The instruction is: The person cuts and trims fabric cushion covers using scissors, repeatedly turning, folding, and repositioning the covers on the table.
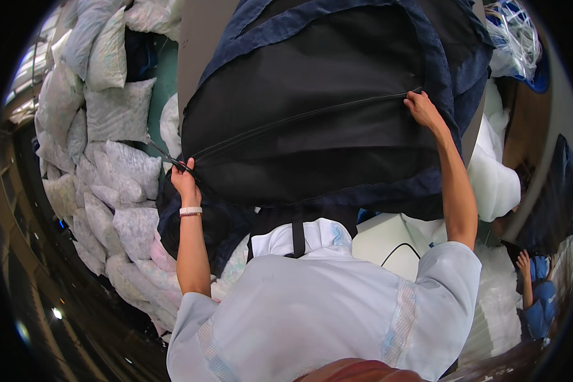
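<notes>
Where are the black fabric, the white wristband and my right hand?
Black fabric (312, 132): head view, near the middle of its broad black panel.
White wristband (190, 210): head view, on the band's upward-facing side.
Right hand (423, 108): head view, on the back of the hand.

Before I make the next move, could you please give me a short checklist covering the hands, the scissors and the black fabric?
1. Right hand pinching the black fabric: ok, at the right end of the pale line.
2. Left hand holding the scissors: ok.
3. Scissors pointing away from the fabric: ok, up and left.
4. Black fabric smooth: not ok, a fold runs below the pale line.
5. Scissors fully closed: cannot tell.
6. Co-worker's hand apart from the fabric: ok, off to the right.
</notes>
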Demonstrator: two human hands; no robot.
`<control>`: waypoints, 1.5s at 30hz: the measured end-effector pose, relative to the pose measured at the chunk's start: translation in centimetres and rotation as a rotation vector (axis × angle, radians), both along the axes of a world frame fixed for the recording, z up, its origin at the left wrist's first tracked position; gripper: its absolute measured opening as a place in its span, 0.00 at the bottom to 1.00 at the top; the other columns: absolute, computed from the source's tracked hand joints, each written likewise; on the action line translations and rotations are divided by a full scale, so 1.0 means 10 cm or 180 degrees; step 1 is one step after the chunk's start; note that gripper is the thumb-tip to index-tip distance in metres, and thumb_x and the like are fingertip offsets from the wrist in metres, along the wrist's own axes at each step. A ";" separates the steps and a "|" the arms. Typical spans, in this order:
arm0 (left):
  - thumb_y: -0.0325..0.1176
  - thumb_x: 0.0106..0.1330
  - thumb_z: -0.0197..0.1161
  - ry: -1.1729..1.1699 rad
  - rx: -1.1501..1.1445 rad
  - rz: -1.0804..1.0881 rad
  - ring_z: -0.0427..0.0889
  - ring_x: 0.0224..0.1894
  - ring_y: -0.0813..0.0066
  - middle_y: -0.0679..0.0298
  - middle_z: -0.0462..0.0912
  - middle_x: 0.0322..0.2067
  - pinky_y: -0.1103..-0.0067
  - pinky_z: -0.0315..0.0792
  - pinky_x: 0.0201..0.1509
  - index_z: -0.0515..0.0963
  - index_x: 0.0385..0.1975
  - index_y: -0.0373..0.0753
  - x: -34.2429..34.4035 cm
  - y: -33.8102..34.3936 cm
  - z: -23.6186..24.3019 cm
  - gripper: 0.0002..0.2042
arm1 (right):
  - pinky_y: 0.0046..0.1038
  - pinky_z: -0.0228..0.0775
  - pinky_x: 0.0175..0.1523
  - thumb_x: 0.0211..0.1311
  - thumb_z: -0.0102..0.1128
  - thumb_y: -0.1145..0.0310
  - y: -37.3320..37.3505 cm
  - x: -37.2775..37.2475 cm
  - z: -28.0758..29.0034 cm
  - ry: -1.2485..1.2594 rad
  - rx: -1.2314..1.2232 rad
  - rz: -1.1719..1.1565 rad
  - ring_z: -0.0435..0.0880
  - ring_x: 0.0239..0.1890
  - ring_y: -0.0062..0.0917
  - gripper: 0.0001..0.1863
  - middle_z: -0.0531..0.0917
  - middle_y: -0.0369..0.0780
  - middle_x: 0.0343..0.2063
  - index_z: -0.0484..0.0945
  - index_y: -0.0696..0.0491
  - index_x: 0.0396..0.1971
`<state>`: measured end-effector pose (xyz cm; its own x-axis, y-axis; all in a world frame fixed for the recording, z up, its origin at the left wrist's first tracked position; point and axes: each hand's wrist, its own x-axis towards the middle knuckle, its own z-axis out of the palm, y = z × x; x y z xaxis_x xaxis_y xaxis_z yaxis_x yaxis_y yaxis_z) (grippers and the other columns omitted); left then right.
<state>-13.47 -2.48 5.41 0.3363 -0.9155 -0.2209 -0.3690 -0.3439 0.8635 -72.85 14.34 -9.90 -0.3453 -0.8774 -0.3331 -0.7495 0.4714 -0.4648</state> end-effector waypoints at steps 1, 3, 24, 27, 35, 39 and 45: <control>0.23 0.53 0.69 0.0057 -0.0004 0.0048 0.68 0.33 0.80 0.69 0.69 0.31 0.84 0.65 0.41 0.70 0.35 0.33 0.00 0.02 -0.02 0.14 | 0.43 0.71 0.43 0.62 0.49 0.64 0.00 0.02 0.11 -0.0196 0.0057 0.0294 0.76 0.41 0.48 0.10 0.73 0.54 0.38 0.74 0.53 0.37; 0.24 0.52 0.69 0.0095 -0.0037 0.0021 0.68 0.31 0.81 0.71 0.69 0.28 0.85 0.64 0.38 0.70 0.33 0.34 -0.13 0.02 -0.02 0.13 | 0.43 0.73 0.37 0.58 0.49 0.68 -0.12 0.36 0.50 0.0951 0.0132 0.0218 0.80 0.34 0.46 0.08 0.79 0.52 0.31 0.74 0.57 0.31; 0.20 0.56 0.63 0.2278 0.0838 -0.1921 0.80 0.41 0.73 0.56 0.80 0.41 0.80 0.72 0.49 0.70 0.36 0.33 0.30 -0.14 -0.38 0.10 | 0.40 0.70 0.23 0.58 0.55 0.65 -1.30 4.95 1.52 0.0053 -0.0670 0.0134 0.78 0.18 0.44 0.12 0.77 0.48 0.13 0.72 0.56 0.19; 0.22 0.57 0.62 0.1715 0.0859 -0.2336 0.80 0.38 0.75 0.58 0.81 0.36 0.81 0.72 0.45 0.70 0.35 0.32 0.56 -0.29 -0.37 0.10 | 0.39 0.72 0.26 0.59 0.52 0.65 -1.32 5.00 1.39 0.0211 -0.0504 -0.0431 0.80 0.20 0.42 0.12 0.79 0.48 0.16 0.76 0.57 0.23; 0.38 0.56 0.67 0.0794 0.1503 -0.3223 0.74 0.20 0.77 0.61 0.77 0.21 0.80 0.68 0.27 0.71 0.31 0.31 1.23 -0.64 -0.41 0.16 | 0.19 0.65 0.25 0.67 0.44 0.65 -1.37 5.28 0.91 -0.4314 -0.1209 -0.3603 0.66 0.13 0.14 0.12 0.73 0.33 0.18 0.72 0.56 0.29; 0.42 0.54 0.67 -0.0338 0.1010 -0.4393 0.67 0.20 0.74 0.60 0.72 0.19 0.76 0.64 0.26 0.70 0.28 0.31 1.07 -0.85 -0.11 0.19 | 0.23 0.66 0.26 0.67 0.45 0.62 -1.46 5.37 0.70 -0.5524 -0.1533 -0.4105 0.67 0.14 0.16 0.12 0.73 0.33 0.16 0.71 0.55 0.29; 0.37 0.58 0.64 -0.0501 0.1002 -0.4922 0.59 0.20 0.84 0.72 0.63 0.18 0.83 0.56 0.23 0.70 0.30 0.33 0.79 -1.07 0.08 0.14 | 0.21 0.68 0.25 0.67 0.42 0.50 -1.56 5.30 0.46 -0.6232 -0.1428 -0.4621 0.68 0.14 0.17 0.24 0.74 0.33 0.16 0.76 0.58 0.31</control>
